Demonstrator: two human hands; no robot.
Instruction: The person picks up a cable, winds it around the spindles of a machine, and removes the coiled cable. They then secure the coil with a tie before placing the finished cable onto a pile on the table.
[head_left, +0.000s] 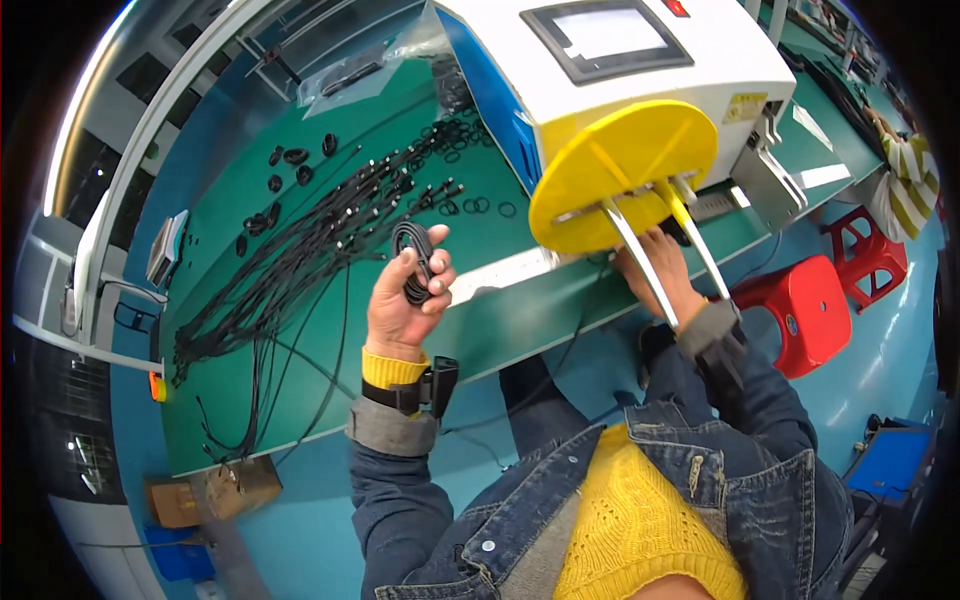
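Observation:
My left hand [393, 318] is raised over the table's near edge, its fingers closed around a small coil of black cable [404, 238]. To the right, a yellow disc [630, 150] is mounted on the front of a white and blue machine [745, 62]. A metal rod [640, 262] and a yellow-based rod [682, 218] stick out from the disc toward me. My right hand [662, 275] reaches in by the disc's lower edge, behind the metal rod. Its fingertips are hidden there, so whether they grip anything does not show.
Many loose black cables [300, 240] lie across the green table [390, 105], with several coiled ones [296, 156] beyond them. A metal bracket [775, 180] stands right of the machine. Red stools [808, 315] are on the floor at right, near another person in a striped sleeve [908, 185].

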